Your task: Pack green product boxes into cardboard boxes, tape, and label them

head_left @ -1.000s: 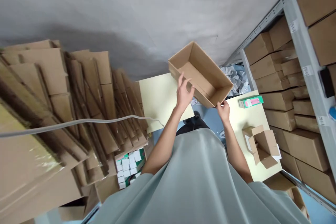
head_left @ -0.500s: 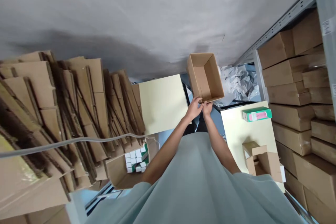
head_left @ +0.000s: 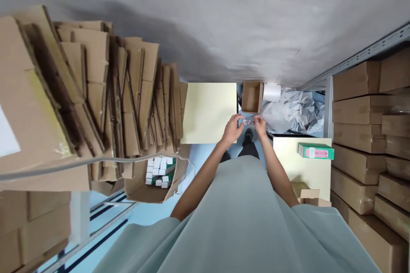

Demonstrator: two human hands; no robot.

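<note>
Between my two hands is a small, crumpled, see-through piece of plastic [head_left: 246, 122]; its exact kind is too small to make out. My left hand [head_left: 232, 129] pinches it from the left, thumb and fingers closed on its edge. From the right, my right hand [head_left: 260, 125] grips its other side with the fingertips. Just beyond the hands, an open-topped cardboard box [head_left: 252, 97] stands low down between the pale yellow tabletop and a white roll [head_left: 272, 92]. No finger touches the box.
Flattened cartons [head_left: 128, 94] are packed upright on the left, behind a grey cable [head_left: 112, 159]. White crumpled paper [head_left: 301, 106] lies right of the roll. A green-and-pink package [head_left: 315, 152] rests on the right table [head_left: 282, 166]. Stacked boxes [head_left: 355, 136] fill the right shelf.
The cardboard box has left my hands and now stands lower, beyond them. My hands have moved apart, with the small plastic piece between them. The view has shifted, revealing the white roll.
</note>
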